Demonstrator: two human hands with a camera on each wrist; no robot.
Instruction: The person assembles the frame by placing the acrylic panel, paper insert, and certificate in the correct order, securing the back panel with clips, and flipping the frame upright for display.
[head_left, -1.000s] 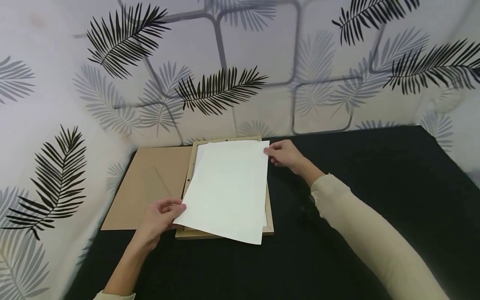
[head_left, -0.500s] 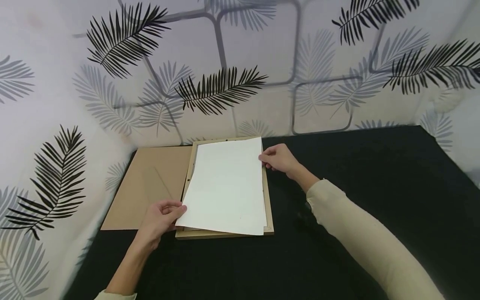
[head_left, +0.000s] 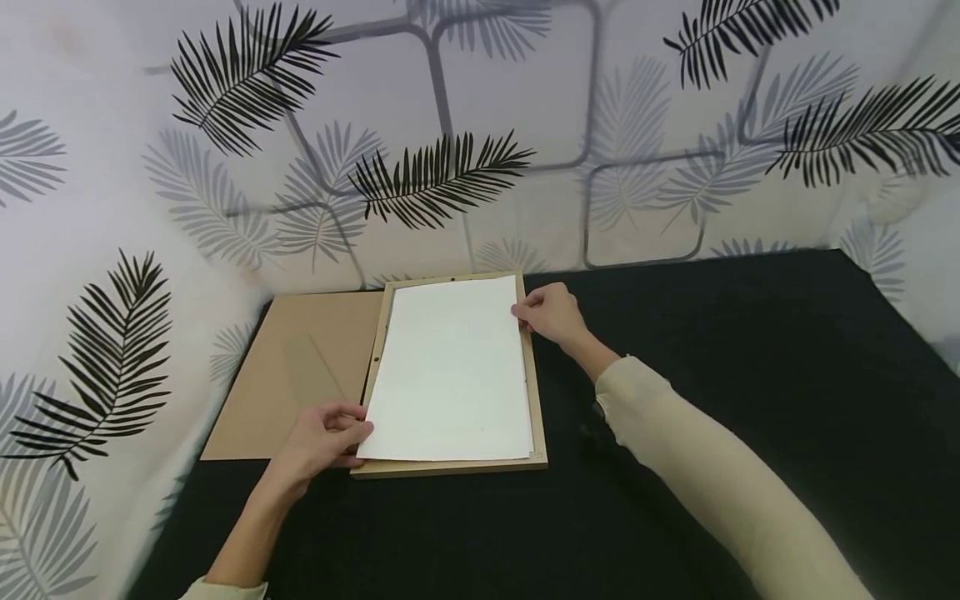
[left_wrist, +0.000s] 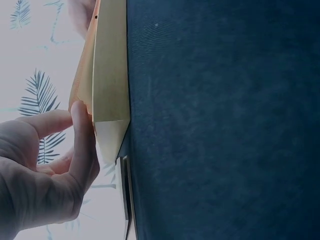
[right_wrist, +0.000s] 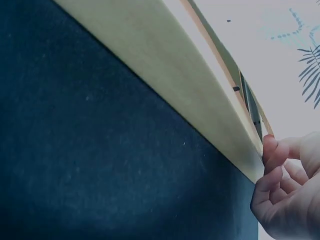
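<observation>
Left hand (head_left: 318,442) and right hand (head_left: 553,315) pinch white sheet (head_left: 453,375), wooden frame (head_left: 450,469) below their fingers, brown board (head_left: 266,383) beside the left fingers.

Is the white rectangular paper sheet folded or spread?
Spread: in the head view, the white rectangular paper sheet shows four corners and no fold, over the light wooden rectangular frame.

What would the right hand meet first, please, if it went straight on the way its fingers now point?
Most likely the white sheet, whose right edge the right hand pinches; the wooden frame lies beneath, though exact depth is unclear.
</observation>
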